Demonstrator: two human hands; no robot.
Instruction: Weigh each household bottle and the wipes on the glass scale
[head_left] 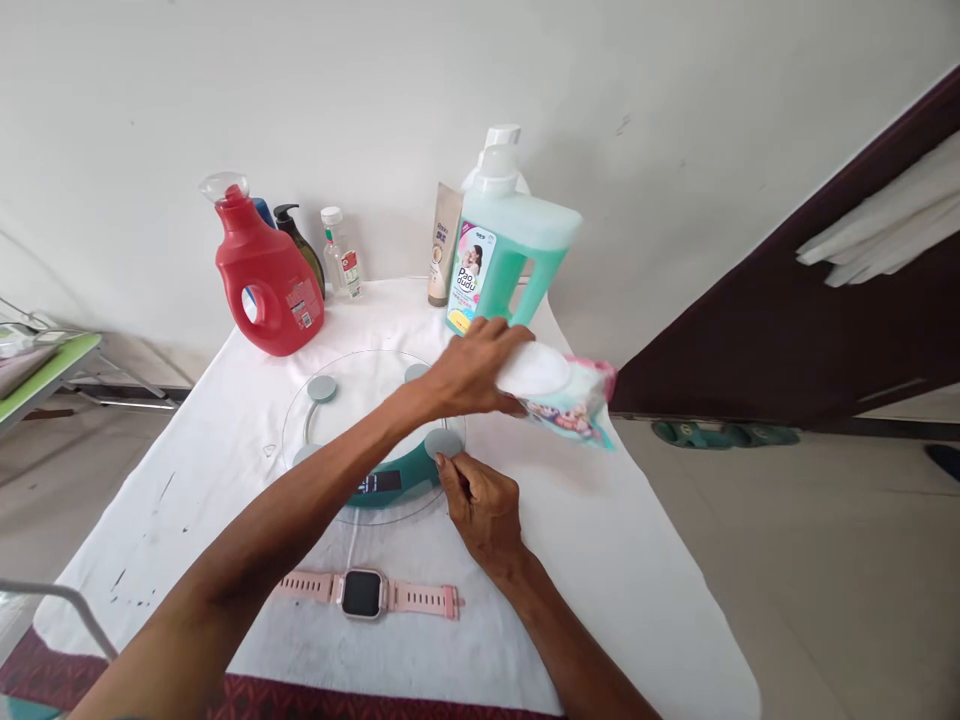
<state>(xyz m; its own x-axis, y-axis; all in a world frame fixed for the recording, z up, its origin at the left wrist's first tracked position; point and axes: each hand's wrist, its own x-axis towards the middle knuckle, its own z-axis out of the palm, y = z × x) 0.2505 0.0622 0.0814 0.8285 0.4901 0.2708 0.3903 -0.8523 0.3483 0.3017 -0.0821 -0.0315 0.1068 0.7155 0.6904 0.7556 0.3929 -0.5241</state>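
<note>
My left hand (484,368) reaches across to the right and is closed on the near end of a soft pack of wet wipes (571,402) with a white lid. The pack is held above the table, slightly blurred. Below it my right hand (486,505) has its thumb and curled fingers at the right edge of a round glass bathroom scale (411,470), by one of its grey round pads. The scale lies on the white cloth, with a teal band and a dark panel; my left forearm hides part of it. Nearer me lies a pink smartwatch (363,594), strap spread out.
At the back left stand a red detergent jug (274,275), a dark pump bottle (301,245) and a clear bottle (343,262). A beige tube (444,245) and a green detergent jug (510,250) stand by the wall. Slippers (724,435) lie on the floor at right.
</note>
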